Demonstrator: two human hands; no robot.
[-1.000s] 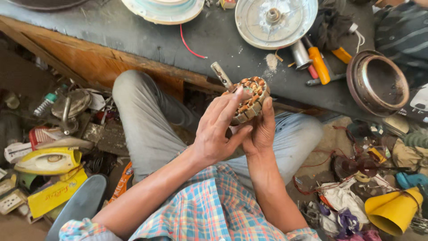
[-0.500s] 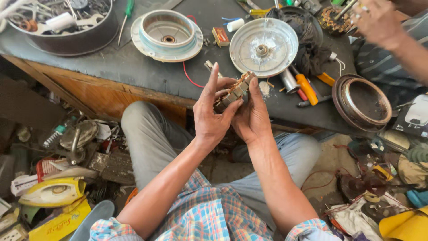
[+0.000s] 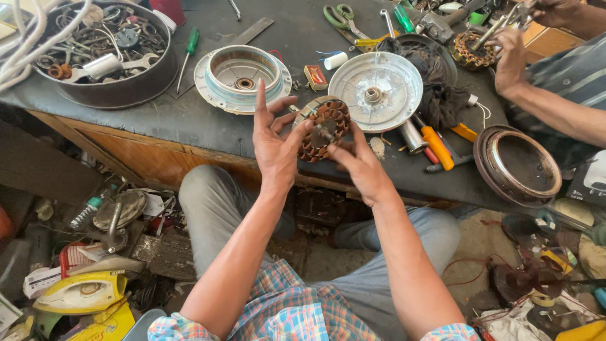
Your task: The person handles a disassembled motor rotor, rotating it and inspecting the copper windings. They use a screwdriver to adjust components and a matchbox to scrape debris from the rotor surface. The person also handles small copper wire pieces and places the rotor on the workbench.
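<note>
A round motor stator (image 3: pixel 323 129) with copper windings and a centre shaft is held up between both hands, in front of the workbench edge. My left hand (image 3: pixel 274 142) grips its left side with the forefinger pointing up. My right hand (image 3: pixel 360 165) holds its lower right side with thumb and fingers. Just behind it on the bench lie a silver fan cover plate (image 3: pixel 377 82) and a pale ring-shaped housing (image 3: pixel 242 77).
The dark workbench (image 3: pixel 189 120) carries a bowl of scrap metal parts (image 3: pixel 104 53), screwdrivers (image 3: pixel 437 146), scissors (image 3: pixel 341 17) and a dark round cover (image 3: pixel 517 165). Another person's arm (image 3: pixel 555 107) works on a second winding (image 3: pixel 470 49) at the right. Irons and junk clutter the floor at the left (image 3: pixel 82 290).
My view has tilted up to show more of the bench. The stator has turned so its flat wound face points at me, and my left fingers have spread.
</note>
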